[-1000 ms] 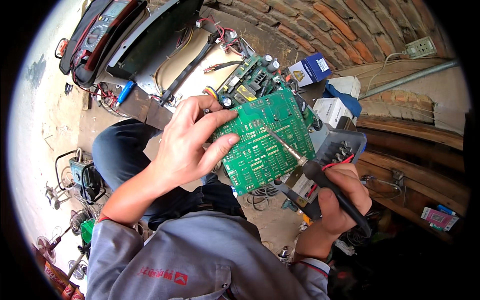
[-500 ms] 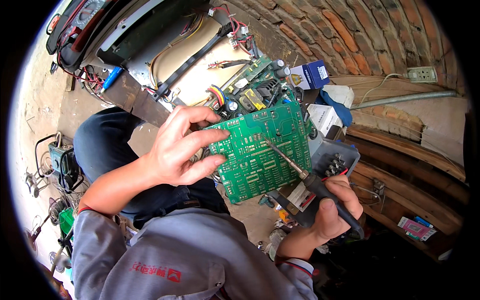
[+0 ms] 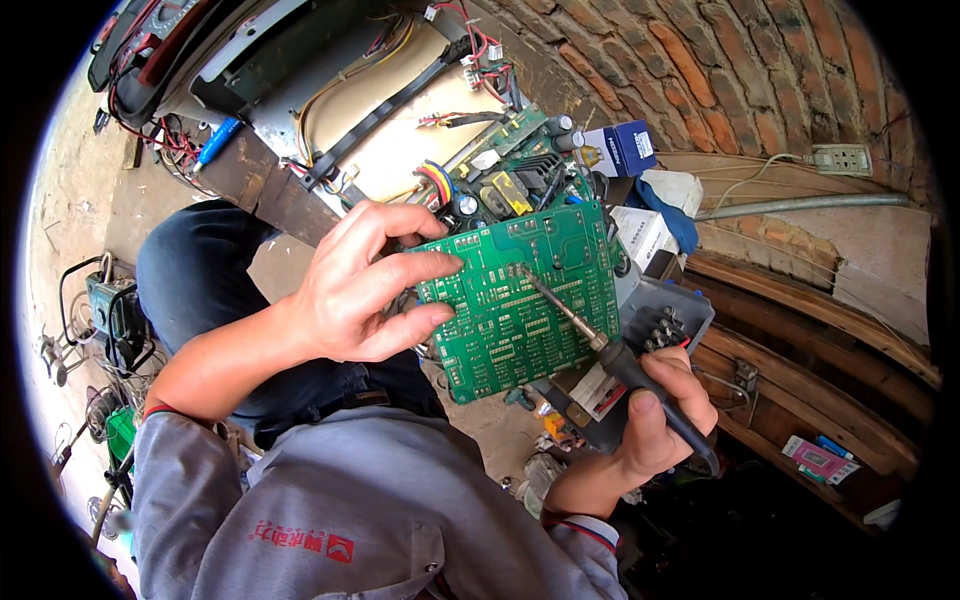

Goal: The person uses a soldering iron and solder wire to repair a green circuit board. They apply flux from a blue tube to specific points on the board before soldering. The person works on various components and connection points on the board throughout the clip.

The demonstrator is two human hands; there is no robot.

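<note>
My left hand (image 3: 350, 290) grips the left edge of a green circuit board (image 3: 490, 340), its solder side facing up. My right hand (image 3: 660, 420) holds a soldering iron (image 3: 630, 375) by its black handle, with the tip at the upper middle of the board. Behind this board sits a second, component-filled board (image 3: 520, 170) with capacitors, heatsinks and coloured wires, on an open metal housing with a beige panel (image 3: 400, 120). A grey plastic box (image 3: 670, 305) with metal parts lies just right of the board, partly hidden by it and by my right hand.
A multimeter (image 3: 150, 30) in a case and a blue cylinder (image 3: 215, 145) are at upper left. Blue (image 3: 620, 150) and white (image 3: 645, 235) boxes stand near the brick wall (image 3: 700, 60), with a socket (image 3: 842, 157) at right. Machinery (image 3: 110, 315) stands at left, wooden planks at right.
The view has shifted, so the board and hands sit lower and slightly left than a second ago. The soldering iron's tip stays on the upper middle of the board; both grips are unchanged.
</note>
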